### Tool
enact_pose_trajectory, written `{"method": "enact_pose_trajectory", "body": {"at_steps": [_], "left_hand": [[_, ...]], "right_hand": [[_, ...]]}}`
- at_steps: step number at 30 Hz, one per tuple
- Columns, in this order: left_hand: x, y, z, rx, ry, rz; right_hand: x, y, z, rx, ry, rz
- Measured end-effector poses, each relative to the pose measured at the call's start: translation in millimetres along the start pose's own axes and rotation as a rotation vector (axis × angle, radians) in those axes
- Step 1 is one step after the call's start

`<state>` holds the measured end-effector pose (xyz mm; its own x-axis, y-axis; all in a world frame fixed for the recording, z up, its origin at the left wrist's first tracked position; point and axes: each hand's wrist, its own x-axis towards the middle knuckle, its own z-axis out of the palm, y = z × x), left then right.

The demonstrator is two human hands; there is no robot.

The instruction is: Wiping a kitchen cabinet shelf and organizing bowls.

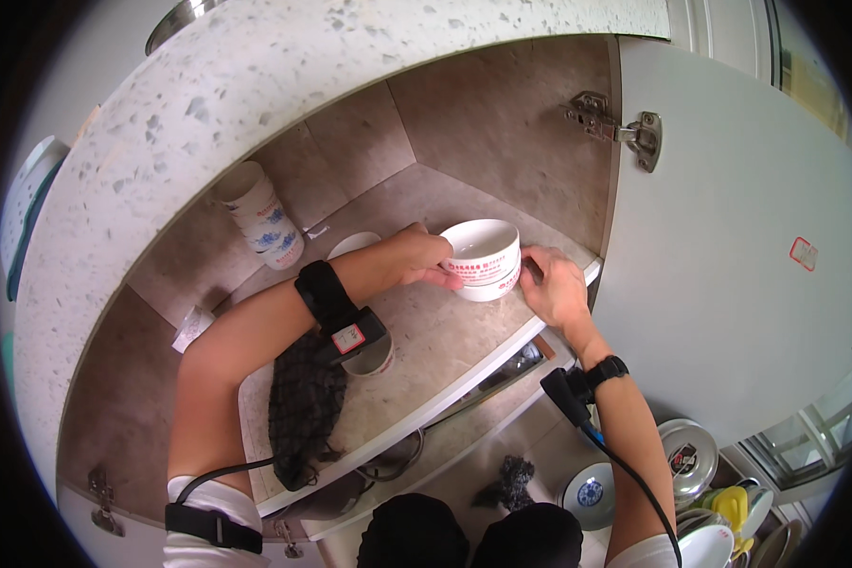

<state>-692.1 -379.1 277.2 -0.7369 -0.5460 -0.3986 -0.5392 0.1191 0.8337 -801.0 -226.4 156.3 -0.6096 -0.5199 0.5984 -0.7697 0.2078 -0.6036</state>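
Note:
Two white ceramic bowls with red printing stand nested on the cabinet shelf (433, 355), the upper bowl (484, 255) inside the lower bowl (484, 291). My left hand (426, 259) grips the stack from the left, thumb and fingers at the upper bowl's side. At the right, my right hand (557, 284) holds its fingertips against the stack, palm close to the shelf's front edge. Under my left wrist is a white cup or bowl (380, 362), partly hidden. Behind my left forearm shows the rim of another white vessel (355, 243).
Several nested cups with blue patterns (270, 227) stand at the back left. A small cup (194, 326) and a black checked cloth or bag (305, 412) lie nearer. The cabinet door (724, 234) hangs open at right. Below are a blue-white bowl (589, 497) and a metal lid (687, 458).

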Motion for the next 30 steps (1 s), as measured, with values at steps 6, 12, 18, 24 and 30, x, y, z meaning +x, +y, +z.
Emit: {"method": "enact_pose_trajectory", "body": {"at_steps": [6,12,18,24,30], "left_hand": [[-4,-3,-6,0.089,-0.072,-0.017],[9,-10,-16,0.147,-0.029,0.083],[-3,-13,-10,0.075,0.109,0.084],[8,-30,-17,-0.026,0.063,0.075],[-8,-21,-11,0.298,0.227,0.215]], "right_hand": [[0,-4,-4,0.035,-0.030,-0.029],[2,3,-16,0.155,-0.220,-0.110],[4,-21,-14,0.105,-0.252,0.023],[-5,-35,-2,-0.006,-0.126,0.037],[-4,-37,-3,-0.026,-0.161,0.095]]}}
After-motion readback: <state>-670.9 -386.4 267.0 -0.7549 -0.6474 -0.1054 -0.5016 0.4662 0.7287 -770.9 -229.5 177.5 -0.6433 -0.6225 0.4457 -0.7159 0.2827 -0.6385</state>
